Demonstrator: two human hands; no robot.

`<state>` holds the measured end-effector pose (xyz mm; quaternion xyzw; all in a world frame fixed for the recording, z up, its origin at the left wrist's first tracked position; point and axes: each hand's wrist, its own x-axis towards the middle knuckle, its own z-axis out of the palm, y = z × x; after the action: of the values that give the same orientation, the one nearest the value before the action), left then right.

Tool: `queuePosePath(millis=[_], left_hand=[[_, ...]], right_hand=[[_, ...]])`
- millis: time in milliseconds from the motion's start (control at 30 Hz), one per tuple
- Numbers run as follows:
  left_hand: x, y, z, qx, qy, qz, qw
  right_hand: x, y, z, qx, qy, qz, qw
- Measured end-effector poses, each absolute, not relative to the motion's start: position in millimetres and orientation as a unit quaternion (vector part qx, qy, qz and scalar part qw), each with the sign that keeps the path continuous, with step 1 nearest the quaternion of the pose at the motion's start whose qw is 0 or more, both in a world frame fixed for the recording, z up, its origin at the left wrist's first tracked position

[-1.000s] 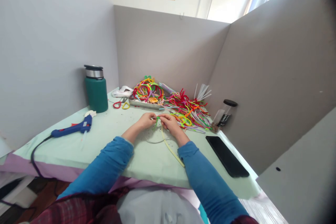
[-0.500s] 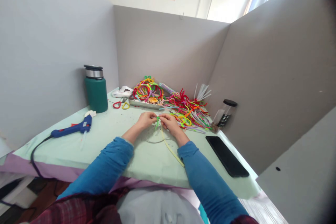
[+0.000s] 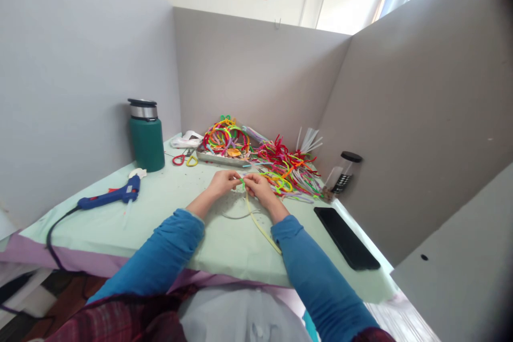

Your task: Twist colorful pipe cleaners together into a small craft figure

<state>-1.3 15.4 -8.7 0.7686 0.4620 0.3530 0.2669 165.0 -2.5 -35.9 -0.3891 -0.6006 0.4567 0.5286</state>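
My left hand (image 3: pixel 223 182) and my right hand (image 3: pixel 258 187) meet over the middle of the pale green table (image 3: pixel 168 224), fingers pinched together. Between them they grip a small green pipe cleaner piece (image 3: pixel 242 185). A pale yellow pipe cleaner (image 3: pixel 260 226) trails from the hands toward me across the table. A thin whitish loop (image 3: pixel 236 215) lies on the table just under my hands.
A heap of coloured pipe cleaners (image 3: pixel 286 168) and a metal tray (image 3: pixel 220 159) of coloured rings lie behind my hands. On the left stand a green flask (image 3: pixel 146 138) and a blue glue gun (image 3: pixel 110 197). Scissors (image 3: pixel 185 159), a black phone (image 3: pixel 347 238) and a dark-lidded jar (image 3: pixel 344 172) are nearby. Grey partitions enclose the table.
The hands stay in place; the fingers shift slightly and less of the green piece shows between them than before.
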Motion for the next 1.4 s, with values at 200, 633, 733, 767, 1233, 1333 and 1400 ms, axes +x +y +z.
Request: queuePosePath(millis=[200,633,733,767,1233,1333,1400], left_hand=[[-2.8,24.5,-16.8,0.767,0.447,0.361,0.285],[-1.3,19.5,-12.7,0.772,0.454,0.350,0.275],[-1.5,19.1,-12.2,0.777,0.454,0.351,0.258],[-1.6,19.5,-12.3,0.778,0.453,0.353,0.255],[-3.2,26.7,-14.9,0.769,0.458,0.355,0.270],[-3.7,28.9,-17.4,0.765,0.455,0.357,0.282],[-3.8,29.2,-18.3,0.760,0.455,0.358,0.296]], right_hand=[[164.6,-4.6,-35.2,-0.387,-0.604,0.457,0.527],[164.1,-3.6,-35.9,-0.393,-0.596,0.455,0.531],[164.0,-3.8,-35.7,-0.391,-0.598,0.456,0.531],[164.1,-3.6,-35.8,-0.390,-0.599,0.455,0.531],[165.2,-3.3,-36.8,-0.390,-0.612,0.447,0.524],[164.8,-4.7,-35.6,-0.387,-0.615,0.448,0.521],[164.7,-4.9,-35.2,-0.386,-0.615,0.449,0.520]])
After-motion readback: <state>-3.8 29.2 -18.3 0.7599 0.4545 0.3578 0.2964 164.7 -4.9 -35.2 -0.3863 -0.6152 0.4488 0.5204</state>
